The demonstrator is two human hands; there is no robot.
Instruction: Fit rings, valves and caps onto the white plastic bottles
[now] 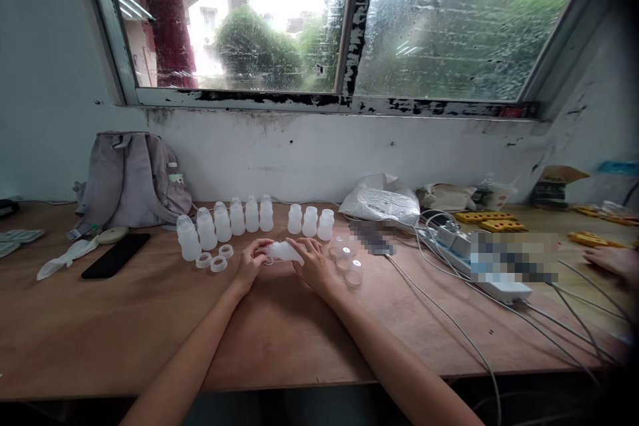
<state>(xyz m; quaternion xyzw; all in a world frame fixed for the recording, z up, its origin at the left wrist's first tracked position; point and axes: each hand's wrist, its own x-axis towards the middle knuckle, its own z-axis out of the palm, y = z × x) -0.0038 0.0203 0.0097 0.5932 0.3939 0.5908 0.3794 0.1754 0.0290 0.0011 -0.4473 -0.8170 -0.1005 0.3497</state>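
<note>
Frosted bottle [286, 251] at the centre of the dial, and it's being held on its side by both hands! At twelve, a streaked window [439, 33] is framed in peeling metal; below, a smooth brown wooden table [279, 333] is spread wide. At ten, a soft grey backpack [132, 176] is propped against the wall; at two, a crinkled silvery bag [382, 205] is slumped. Now the nine o'clock end is gripped by the left hand [249, 263], fingers narrowed; the opposite end is wrapped by the right hand [314, 269]. What is being pinched there can't be made out. And the score? Six capped bottles [222, 223], waisted, milky and clear-domed, are lined up at ten, apparently finished. Three open bottles [310, 223] are stood at one, seemingly left to do, with the held one judged midway. Three clear caps [354, 274], glossy and rounded, are grouped at three; three pale rings [218, 269], smooth and hollow, are clustered at nine.
</note>
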